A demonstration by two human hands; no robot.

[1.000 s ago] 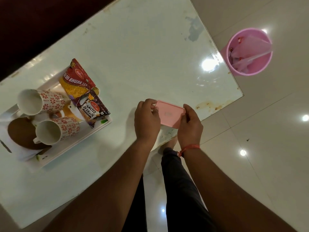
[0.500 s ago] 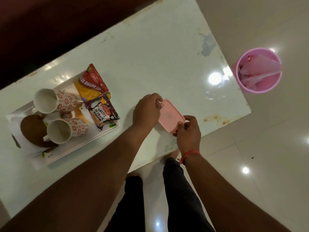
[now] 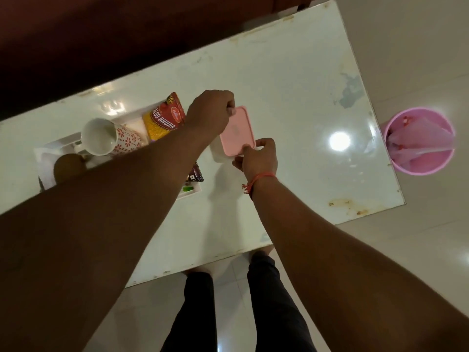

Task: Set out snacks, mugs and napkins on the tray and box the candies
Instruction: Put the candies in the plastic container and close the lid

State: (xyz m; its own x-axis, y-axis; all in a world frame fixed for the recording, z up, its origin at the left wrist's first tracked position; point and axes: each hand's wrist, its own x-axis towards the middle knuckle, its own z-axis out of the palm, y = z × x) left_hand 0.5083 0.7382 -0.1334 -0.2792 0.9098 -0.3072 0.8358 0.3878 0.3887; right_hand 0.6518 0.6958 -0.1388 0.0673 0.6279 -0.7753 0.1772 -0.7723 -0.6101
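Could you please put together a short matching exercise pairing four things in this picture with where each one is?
Things:
1. pink box
2. floral mug
3. pink bin
4. red thread

Places:
A. on the floor beside the table's right end
B. around the right wrist
C. lying on its side on the white tray
D. held between the left hand and right hand above the table

Pairs: 1-D, 2-C, 3-A, 4-B
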